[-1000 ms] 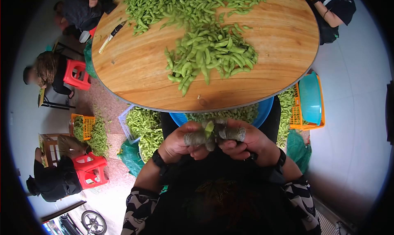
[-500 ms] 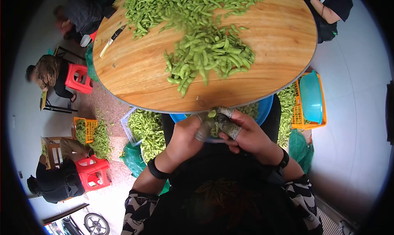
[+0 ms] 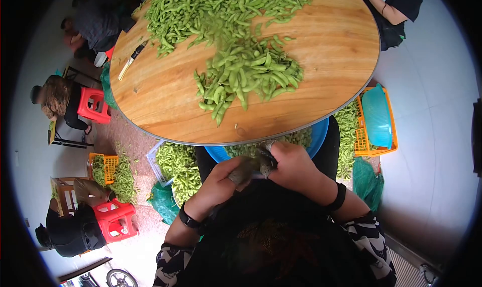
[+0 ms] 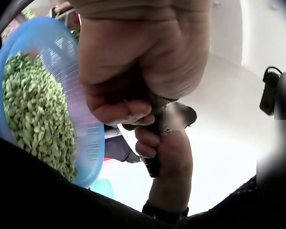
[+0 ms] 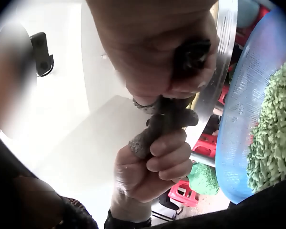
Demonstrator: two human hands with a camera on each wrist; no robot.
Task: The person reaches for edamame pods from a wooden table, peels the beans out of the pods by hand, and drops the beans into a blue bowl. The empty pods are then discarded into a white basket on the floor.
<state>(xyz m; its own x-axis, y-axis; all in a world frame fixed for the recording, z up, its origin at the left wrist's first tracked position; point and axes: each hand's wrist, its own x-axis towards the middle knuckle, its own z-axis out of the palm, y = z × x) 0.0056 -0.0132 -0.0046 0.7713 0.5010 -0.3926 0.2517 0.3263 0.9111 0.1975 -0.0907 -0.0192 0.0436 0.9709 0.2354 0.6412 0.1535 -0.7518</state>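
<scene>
Both hands meet low in front of the body, just off the near table edge and over a blue basket (image 3: 321,136) of shelled green beans (image 4: 38,114). Grey coverings wrap the working fingers. My left hand (image 3: 221,179) has curled fingers, with thumb and forefinger right at the right hand's fingertips (image 5: 148,102). My right hand (image 3: 293,169) is likewise curled, and a glossy dark object (image 5: 190,57) shows inside its palm. The green soybean pod pinched between them earlier is hidden by the fingers now. Unshelled pods (image 3: 246,74) lie piled on the wooden table (image 3: 326,86).
A knife (image 3: 132,61) lies at the table's left. Beside the legs are crates of pods (image 3: 175,159), a green net bag (image 3: 164,201) and an orange crate (image 3: 390,141) holding a teal basket (image 3: 377,119). Other people sit on red stools (image 3: 95,105) at the left.
The green pod seen between the fingertips has gone from sight. The left hand has turned and dropped slightly, its fingers blurred; the right hand has rolled knuckles-up.
</scene>
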